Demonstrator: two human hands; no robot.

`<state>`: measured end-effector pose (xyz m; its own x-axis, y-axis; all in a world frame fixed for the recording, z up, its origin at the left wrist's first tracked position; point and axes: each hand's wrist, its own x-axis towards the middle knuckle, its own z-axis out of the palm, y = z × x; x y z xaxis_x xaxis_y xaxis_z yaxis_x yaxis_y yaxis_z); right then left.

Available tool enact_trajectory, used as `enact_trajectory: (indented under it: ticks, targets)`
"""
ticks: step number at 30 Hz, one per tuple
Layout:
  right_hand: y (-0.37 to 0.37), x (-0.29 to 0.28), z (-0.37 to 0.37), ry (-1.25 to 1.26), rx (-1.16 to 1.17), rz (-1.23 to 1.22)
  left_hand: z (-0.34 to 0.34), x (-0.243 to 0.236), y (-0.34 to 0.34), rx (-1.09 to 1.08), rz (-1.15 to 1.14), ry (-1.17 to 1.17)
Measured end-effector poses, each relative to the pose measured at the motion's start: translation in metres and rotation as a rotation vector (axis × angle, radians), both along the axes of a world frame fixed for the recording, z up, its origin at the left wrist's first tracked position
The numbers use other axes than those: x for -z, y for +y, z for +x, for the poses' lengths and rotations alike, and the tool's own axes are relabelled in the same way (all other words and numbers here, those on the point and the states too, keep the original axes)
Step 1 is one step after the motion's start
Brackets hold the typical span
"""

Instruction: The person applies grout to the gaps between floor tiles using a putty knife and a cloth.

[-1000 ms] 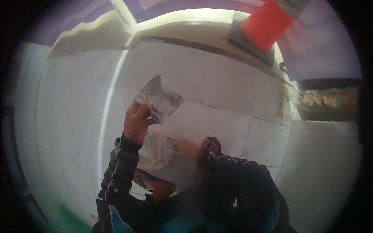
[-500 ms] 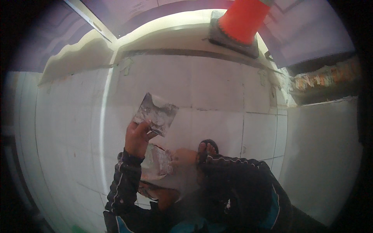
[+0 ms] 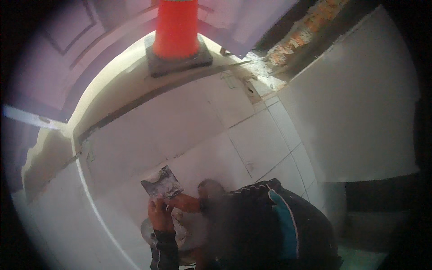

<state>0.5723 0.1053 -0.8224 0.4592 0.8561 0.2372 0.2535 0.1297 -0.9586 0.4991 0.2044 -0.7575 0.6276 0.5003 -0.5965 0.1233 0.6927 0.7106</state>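
My left hand [image 3: 160,215] is closed on a broad, flat metal scraper [image 3: 164,182], gripping its lower edge. Grey, putty-like paste is smeared over the scraper's face. Close against that lower edge comes my right hand [image 3: 185,202], reaching in from the right. Its fingers are blurred and partly hidden behind the scraper and my left hand, so what they hold does not show. Below both hands sits a pale, paste-stained container [image 3: 181,229], mostly covered by my arms.
White floor tiles [image 3: 202,153] spread ahead. An orange cone [image 3: 175,31] on a dark base stands by the far wall. At the right, a pale wall [image 3: 355,121] rises below a rough, broken strip [image 3: 310,31]. Purple panels [image 3: 63,67] line the far left.
The view has turned, so the cone now appears farther left. My right hand has come up from the container to the scraper in my left hand.
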Motion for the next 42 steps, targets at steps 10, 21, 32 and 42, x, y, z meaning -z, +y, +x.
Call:
enact_trajectory:
  ticks: [10, 21, 32, 42]
  targets:
    - [-0.044, 0.068, 0.052, 0.593, 0.362, 0.009, -0.002, -0.005, -0.010, 0.305, 0.042, 0.103]
    - [-0.107, 0.004, 0.314, 0.413, 0.676, -0.316, -0.104, -0.016, 0.108, 0.350, 0.516, 0.233]
    - [-0.083, 0.039, 0.439, -0.830, 0.511, -0.793, -0.431, -0.004, 0.194, 0.927, 0.898, 0.936]
    - [-0.022, 0.034, 0.457, -1.237, 0.194, -1.033, -0.559, 0.053, 0.110, 1.136, 1.165, 0.737]
